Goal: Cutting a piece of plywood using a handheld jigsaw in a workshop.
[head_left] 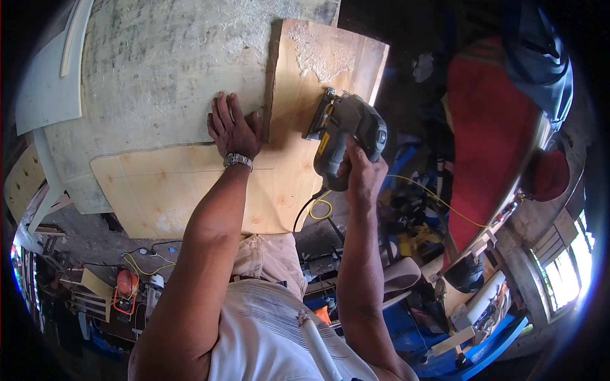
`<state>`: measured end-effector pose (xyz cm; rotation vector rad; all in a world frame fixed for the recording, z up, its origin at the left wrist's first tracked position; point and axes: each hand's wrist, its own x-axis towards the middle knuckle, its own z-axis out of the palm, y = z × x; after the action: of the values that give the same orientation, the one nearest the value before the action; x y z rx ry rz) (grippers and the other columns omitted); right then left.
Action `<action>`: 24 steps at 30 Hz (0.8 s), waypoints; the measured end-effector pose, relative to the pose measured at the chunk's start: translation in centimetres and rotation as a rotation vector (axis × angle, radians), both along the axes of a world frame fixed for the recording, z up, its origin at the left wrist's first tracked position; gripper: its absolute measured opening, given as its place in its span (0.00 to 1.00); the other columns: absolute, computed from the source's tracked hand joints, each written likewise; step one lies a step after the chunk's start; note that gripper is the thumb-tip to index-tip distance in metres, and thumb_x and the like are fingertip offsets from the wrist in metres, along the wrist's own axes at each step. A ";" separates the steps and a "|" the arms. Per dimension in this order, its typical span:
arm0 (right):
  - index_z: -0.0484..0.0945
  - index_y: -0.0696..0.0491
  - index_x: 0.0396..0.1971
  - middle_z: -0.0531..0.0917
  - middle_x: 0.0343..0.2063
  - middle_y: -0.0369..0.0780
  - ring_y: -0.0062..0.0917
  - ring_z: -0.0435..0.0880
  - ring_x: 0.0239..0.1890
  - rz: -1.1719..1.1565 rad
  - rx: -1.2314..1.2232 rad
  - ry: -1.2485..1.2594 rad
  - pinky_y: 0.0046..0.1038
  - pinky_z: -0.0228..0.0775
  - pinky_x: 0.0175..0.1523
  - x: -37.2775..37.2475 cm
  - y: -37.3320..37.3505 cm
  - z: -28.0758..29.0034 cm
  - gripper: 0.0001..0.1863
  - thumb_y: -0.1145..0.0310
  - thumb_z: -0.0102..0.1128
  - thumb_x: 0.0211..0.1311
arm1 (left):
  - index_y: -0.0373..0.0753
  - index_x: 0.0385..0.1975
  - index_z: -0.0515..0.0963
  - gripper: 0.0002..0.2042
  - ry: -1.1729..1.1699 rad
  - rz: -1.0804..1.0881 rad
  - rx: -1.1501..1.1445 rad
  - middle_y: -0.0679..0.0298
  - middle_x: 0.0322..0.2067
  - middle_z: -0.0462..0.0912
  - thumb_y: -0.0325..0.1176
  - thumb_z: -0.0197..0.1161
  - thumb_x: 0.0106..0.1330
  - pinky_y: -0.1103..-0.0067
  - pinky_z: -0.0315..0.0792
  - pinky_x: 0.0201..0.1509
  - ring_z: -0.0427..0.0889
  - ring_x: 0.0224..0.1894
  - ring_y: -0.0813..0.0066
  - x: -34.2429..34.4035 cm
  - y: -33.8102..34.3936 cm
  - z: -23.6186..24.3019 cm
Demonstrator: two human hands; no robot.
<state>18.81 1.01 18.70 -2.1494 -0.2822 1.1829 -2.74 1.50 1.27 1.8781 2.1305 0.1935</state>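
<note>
My right hand [363, 164] grips a grey-and-black jigsaw [346, 127], its base on a light plywood sheet [289, 101] with a rough cut edge and a pale patch of flakes near the far end. My left hand [232, 127], with a metal watch at the wrist, lies with fingers spread on a weathered grey board [159, 76], just left of that edge. The plywood reaches toward my body in a wide lower part [152, 190] with a line across it. A black cord [305, 209] hangs from the jigsaw.
White curved pieces [47, 95] lie at the left. On the right are a long red surface [483, 152] and blue-grey cloth [534, 70]. Below, the floor holds clutter, yellow cables [155, 267], an orange machine [125, 286] and a blue curved object [489, 349].
</note>
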 end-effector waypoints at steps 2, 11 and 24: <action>0.80 0.57 0.29 0.77 0.16 0.34 0.18 0.74 0.15 0.003 0.004 0.007 0.25 0.66 0.23 0.2 0.0 -0.1 0.15 0.61 0.71 0.63 | 0.38 0.72 0.61 0.35 -0.006 0.007 0.005 0.54 0.76 0.54 0.46 0.60 0.67 0.49 0.49 0.76 0.52 0.78 0.50 0.0 0.1 0.3; 0.80 0.57 0.29 0.77 0.17 0.34 0.18 0.74 0.15 -0.018 0.022 0.024 0.24 0.66 0.21 0.1 0.2 -0.1 0.13 0.64 0.72 0.62 | 0.39 0.73 0.61 0.35 -0.005 0.003 -0.009 0.54 0.76 0.53 0.46 0.60 0.67 0.49 0.48 0.77 0.51 0.78 0.51 -0.1 -0.1 0.1; 0.80 0.58 0.28 0.77 0.17 0.34 0.18 0.74 0.15 -0.018 0.035 0.017 0.24 0.67 0.21 0.4 0.6 -0.2 0.14 0.63 0.73 0.62 | 0.39 0.72 0.60 0.35 -0.014 0.007 -0.033 0.54 0.76 0.53 0.47 0.60 0.68 0.49 0.48 0.76 0.50 0.78 0.51 0.0 0.1 0.2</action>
<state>19.22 1.63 18.46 -2.1063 -0.2736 1.1770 -2.77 1.61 1.50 1.8454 2.1184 0.1712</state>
